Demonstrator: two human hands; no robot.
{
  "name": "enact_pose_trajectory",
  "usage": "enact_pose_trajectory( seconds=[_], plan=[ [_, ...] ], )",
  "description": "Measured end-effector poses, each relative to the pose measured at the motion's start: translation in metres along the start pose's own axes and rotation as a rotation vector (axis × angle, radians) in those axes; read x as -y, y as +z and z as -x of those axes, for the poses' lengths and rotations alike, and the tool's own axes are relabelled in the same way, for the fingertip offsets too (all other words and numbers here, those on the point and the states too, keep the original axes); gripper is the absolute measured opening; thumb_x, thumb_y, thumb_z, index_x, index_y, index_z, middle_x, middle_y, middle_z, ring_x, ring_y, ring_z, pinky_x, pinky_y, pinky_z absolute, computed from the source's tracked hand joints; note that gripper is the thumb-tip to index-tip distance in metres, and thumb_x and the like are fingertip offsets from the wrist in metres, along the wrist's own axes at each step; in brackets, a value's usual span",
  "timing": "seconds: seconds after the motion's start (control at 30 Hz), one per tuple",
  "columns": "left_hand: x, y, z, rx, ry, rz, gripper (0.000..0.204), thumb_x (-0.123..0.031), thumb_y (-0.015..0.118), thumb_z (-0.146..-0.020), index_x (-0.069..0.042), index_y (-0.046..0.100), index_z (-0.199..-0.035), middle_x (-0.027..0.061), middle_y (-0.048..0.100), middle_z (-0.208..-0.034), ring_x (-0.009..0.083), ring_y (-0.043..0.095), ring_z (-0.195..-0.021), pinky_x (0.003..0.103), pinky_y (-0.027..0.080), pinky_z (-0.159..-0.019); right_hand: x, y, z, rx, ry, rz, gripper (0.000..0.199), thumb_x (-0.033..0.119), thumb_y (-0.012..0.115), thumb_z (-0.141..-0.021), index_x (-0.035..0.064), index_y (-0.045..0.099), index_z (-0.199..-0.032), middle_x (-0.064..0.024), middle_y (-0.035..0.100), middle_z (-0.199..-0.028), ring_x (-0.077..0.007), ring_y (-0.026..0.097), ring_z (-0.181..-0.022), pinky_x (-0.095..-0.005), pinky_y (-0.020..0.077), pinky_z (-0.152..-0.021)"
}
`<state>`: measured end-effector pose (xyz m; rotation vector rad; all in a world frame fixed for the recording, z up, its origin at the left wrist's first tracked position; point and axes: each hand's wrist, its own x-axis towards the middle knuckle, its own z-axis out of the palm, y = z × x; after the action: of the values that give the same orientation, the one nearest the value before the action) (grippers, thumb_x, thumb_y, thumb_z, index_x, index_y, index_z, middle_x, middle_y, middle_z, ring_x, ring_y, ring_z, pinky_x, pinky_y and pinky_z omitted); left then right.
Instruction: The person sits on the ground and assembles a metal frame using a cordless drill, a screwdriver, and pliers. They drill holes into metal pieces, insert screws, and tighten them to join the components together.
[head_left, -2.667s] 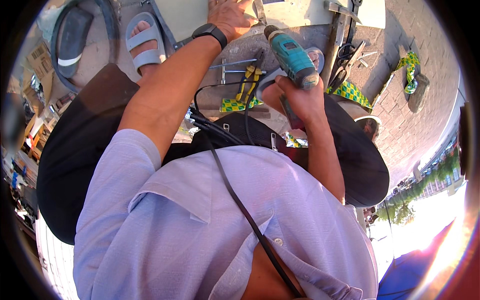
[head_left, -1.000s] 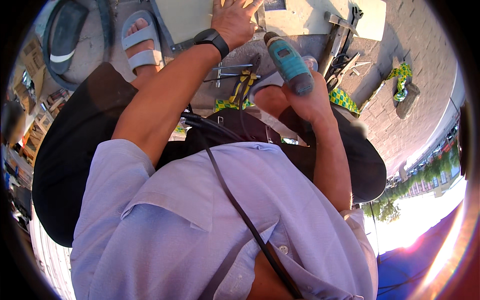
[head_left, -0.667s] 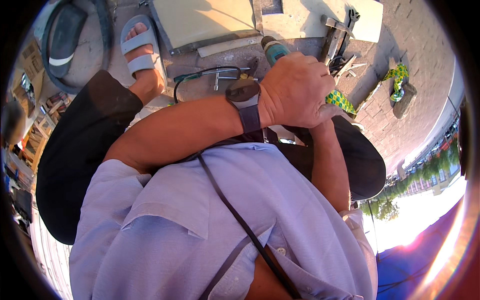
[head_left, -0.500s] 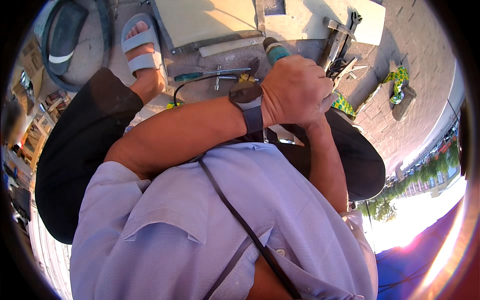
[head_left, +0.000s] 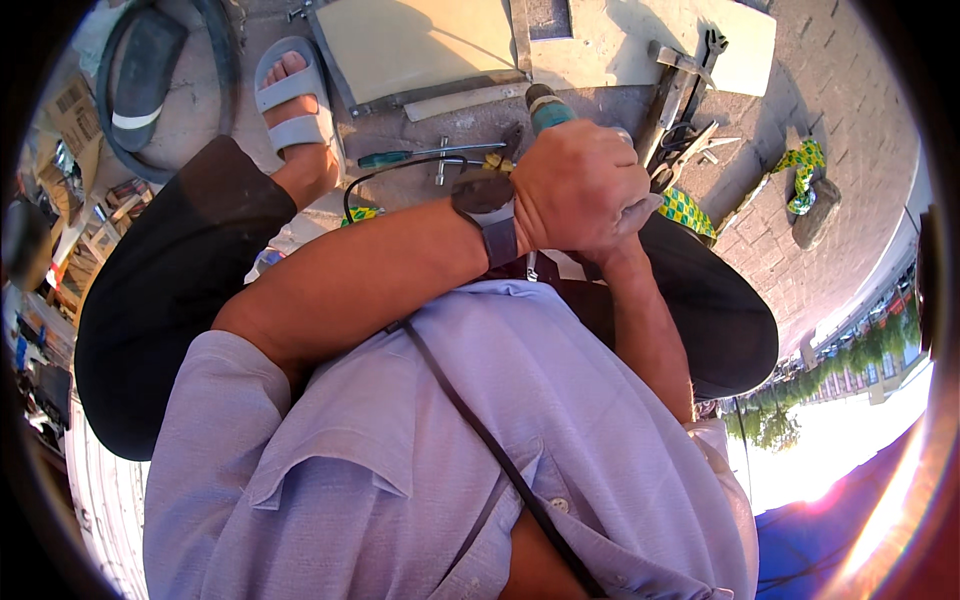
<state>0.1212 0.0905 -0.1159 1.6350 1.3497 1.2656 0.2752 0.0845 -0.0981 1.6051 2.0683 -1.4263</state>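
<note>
A teal power drill with a dark chuck points away from me, its tip near a pale strip lying on the ground. My left hand, a dark watch on its wrist, is closed over the drill body and hides most of it. Close beneath and behind it, my right hand is closed at the drill's rear; its fingers are largely covered by the left. A dark cable curves over the ground left of the drill. What the drill tip touches cannot be made out.
Cream panels lie ahead. A green-handled screwdriver and a metal T-shaped tool lie left of the drill. Right of it are a hammer, an adjustable wrench and a stone. My sandalled foot is at left.
The view has shifted slightly, so the ground things sit a little lower and farther right. Both hands have moved slightly left with the drill, keeping their hold.
</note>
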Motion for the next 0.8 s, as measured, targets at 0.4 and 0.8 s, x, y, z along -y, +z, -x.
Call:
enact_pose_trajectory(
  seconds=[0.4, 0.8],
  plan=[
    [0.0, -0.002, 0.005, -0.041, -0.027, 0.045, 0.022, -0.016, 0.081, -0.066, -0.012, 0.059, -0.068, 0.0045, 0.054, -0.067, 0.0264, 0.058, -0.064, 0.038, 0.048, -0.059, -0.01, 0.001, -0.002, 0.008, -0.053, 0.0, 0.028, 0.02, 0.079, -0.077, 0.0037, 0.069, -0.098, -0.0156, 0.073, -0.092, -0.031, 0.071, -0.087, -0.0383, 0.0546, -0.076],
    [0.001, -0.007, 0.003, -0.03, -0.015, 0.057, 0.024, -0.017, 0.082, -0.066, -0.012, 0.059, -0.068, 0.0045, 0.054, -0.067, 0.0265, 0.057, -0.063, 0.038, 0.046, -0.058, -0.006, 0.002, 0.001, -0.015, -0.05, 0.001, 0.028, 0.02, 0.079, -0.077, 0.0045, 0.069, -0.097, -0.0154, 0.073, -0.092, -0.0317, 0.071, -0.088, -0.0384, 0.0546, -0.075]
  ],
)
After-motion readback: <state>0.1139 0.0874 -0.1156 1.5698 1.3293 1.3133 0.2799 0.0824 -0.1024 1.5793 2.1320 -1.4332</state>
